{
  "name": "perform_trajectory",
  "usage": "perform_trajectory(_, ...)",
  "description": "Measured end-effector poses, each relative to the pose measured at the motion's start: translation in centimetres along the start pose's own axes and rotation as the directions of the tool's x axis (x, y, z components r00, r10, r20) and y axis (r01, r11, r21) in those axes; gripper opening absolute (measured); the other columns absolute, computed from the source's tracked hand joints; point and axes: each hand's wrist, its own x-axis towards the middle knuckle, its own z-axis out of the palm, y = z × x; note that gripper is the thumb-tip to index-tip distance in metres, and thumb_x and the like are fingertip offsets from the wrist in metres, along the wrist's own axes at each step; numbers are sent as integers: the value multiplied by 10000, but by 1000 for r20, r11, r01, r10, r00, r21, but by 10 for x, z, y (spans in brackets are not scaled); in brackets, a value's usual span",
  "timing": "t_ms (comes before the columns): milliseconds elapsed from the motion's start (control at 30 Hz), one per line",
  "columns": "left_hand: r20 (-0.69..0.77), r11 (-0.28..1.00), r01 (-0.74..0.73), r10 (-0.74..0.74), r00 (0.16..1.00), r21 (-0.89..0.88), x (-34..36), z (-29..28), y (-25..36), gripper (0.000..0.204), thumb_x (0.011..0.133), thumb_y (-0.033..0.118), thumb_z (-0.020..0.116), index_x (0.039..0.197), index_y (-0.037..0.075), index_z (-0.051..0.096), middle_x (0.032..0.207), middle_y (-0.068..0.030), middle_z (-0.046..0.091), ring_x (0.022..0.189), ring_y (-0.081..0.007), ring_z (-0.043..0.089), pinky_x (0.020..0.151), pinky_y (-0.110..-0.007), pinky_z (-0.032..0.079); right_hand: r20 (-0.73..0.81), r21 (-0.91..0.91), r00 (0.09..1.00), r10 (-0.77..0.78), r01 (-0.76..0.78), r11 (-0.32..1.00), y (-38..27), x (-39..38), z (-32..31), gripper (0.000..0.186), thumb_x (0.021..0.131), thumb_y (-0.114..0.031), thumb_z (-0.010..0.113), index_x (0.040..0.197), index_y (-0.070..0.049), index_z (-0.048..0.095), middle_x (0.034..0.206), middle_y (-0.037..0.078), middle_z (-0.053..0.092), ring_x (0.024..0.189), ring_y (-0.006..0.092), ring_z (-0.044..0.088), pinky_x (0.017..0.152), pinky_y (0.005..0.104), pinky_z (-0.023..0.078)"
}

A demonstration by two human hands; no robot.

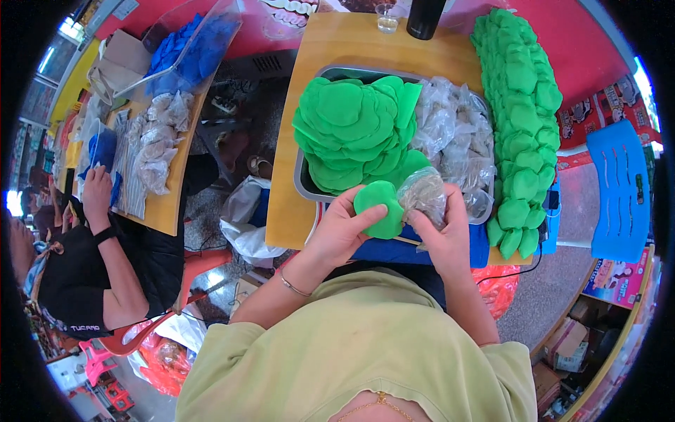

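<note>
My left hand [332,226] pinches a round green fabric piece [380,209] between thumb and fingers. Close beside it, my right hand [451,235] grips a small clear plastic bag [423,191] with brownish contents. Both are held in front of a grey tray [301,184], at the near edge of the table. Stacked green fabric pieces [355,126] fill the tray's left side. Several more clear bags [453,130] lie in its right part. A long heap of green-covered bundles [519,119] runs along the table's right side.
On the wooden table [313,42], a clear cup [387,20] and a dark bottle [425,17] stand at the far edge. A blue chair [620,190] is at the right. A co-worker [91,274] sits left at another table [169,207] with blue fabric [186,56] and bags.
</note>
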Motion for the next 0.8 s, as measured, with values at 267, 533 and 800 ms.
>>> perform_trajectory(267,21,964,-72,69,997,256,1,-2,0,185,788,47,666,971,23,643,880,-30,655,812,-97,611,742,-246,494,-81,52,997,-13,17,999,-12,0,5,386,741,-27,666,1078,-16,477,947,45,570,868,98,546,727,247,456)
perform_trajectory(533,37,969,-103,97,995,224,-2,1,-4,188,781,50,675,961,19,631,878,-18,648,771,-84,598,716,-244,488,48,56,996,70,-73,996,-3,-3,4,258,761,-48,658,1003,-13,576,885,19,605,787,73,553,677,220,447)
perform_trajectory(800,52,941,-52,37,998,333,-3,-5,-7,222,757,28,690,968,8,626,881,-22,642,788,-77,587,715,-233,484,94,-88,995,-14,23,996,-2,-1,-3,227,757,-62,657,973,-19,603,842,46,608,731,95,545,647,248,440)
